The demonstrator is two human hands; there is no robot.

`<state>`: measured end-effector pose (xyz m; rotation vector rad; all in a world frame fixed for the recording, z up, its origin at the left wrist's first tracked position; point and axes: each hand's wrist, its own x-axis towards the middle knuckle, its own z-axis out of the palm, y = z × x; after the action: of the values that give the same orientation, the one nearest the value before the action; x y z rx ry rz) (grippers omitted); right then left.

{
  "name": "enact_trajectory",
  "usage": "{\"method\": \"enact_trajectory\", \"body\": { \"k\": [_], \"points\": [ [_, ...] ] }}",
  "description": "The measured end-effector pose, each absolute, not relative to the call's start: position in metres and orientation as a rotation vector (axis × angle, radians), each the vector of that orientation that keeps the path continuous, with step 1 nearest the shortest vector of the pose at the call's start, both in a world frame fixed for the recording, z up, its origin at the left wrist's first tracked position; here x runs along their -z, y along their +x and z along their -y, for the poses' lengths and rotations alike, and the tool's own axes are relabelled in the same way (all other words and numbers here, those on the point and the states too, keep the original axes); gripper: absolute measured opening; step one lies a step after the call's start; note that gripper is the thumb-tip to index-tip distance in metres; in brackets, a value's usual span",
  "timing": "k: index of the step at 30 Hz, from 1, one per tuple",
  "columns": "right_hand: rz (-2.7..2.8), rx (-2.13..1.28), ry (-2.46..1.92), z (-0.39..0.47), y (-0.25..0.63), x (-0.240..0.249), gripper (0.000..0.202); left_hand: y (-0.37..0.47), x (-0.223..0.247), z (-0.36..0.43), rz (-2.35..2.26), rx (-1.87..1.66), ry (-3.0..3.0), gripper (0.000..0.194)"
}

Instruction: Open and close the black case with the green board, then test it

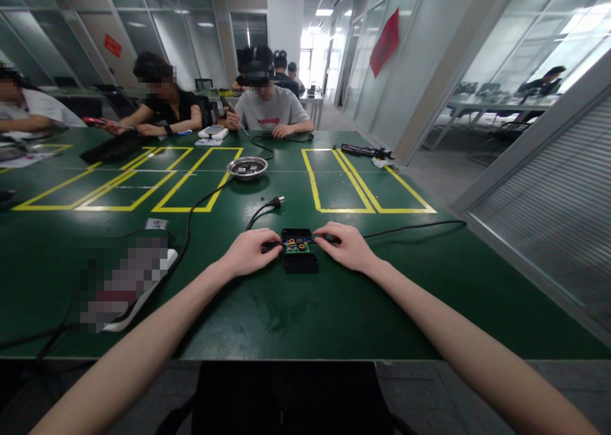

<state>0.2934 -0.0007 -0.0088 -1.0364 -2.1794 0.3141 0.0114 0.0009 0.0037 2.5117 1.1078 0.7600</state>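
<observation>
In front of me an opened black plastic case (301, 264) lies on the green table. Inside it sits a small green circuit board (296, 248) with copper-coloured coils and thin wires at its ends. From the left, my left hand (251, 250) is closed on a black cable (273, 246) where it meets the board. At the other end, my right hand (348, 249) pinches a second black cable (334, 239), which runs off to the right. A black power plug (277, 201) rests on its cord just beyond the case.
A metal bowl (247, 168) with metal parts stands further back. At left lies a white-edged power strip (138, 295), mostly blurred out, with cords around it. Yellow tape (344, 211) marks the green table (286, 327). Co-workers (277, 107) sit across; a black tripod-like object (365, 151) lies at back right.
</observation>
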Motion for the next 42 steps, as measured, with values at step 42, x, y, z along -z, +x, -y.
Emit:
{"method": "enact_trajectory", "body": {
  "k": [42],
  "points": [
    [2.381, -0.438, -0.868, 0.004, 0.306, 0.008, 0.015, 0.004, -0.001, 0.006, -0.912, -0.713, 2.582, 0.021]
  ]
}}
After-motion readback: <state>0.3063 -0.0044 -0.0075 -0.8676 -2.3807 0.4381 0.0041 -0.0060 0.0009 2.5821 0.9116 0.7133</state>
